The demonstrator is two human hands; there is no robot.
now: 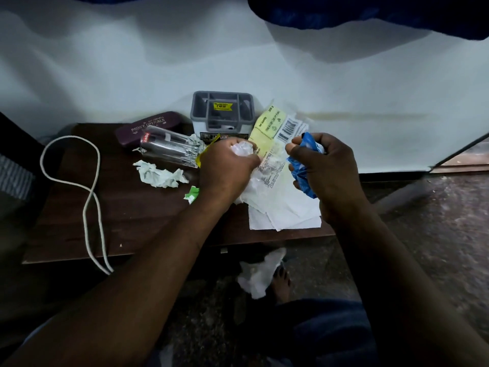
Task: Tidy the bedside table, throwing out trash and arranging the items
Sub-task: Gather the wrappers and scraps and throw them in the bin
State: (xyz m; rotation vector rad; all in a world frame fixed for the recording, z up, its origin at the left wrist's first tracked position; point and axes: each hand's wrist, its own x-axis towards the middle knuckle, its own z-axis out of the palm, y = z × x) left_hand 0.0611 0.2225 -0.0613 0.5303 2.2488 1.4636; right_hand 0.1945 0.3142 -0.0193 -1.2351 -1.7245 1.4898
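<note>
While both hands work over the bedside table:
Cord: 9 o'clock edge.
Crumpled paper: just left of hand.
Left hand: clenched on white wad.
Right hand: grasping blue wrapper, 3 o'clock.

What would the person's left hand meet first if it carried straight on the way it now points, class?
Probably the yellow packet. The left hand, closed on crumpled white paper, points up and away toward the wall; the packet lies just beyond its knuckles. Depth is uncertain, so the grey organiser could come first.
</note>
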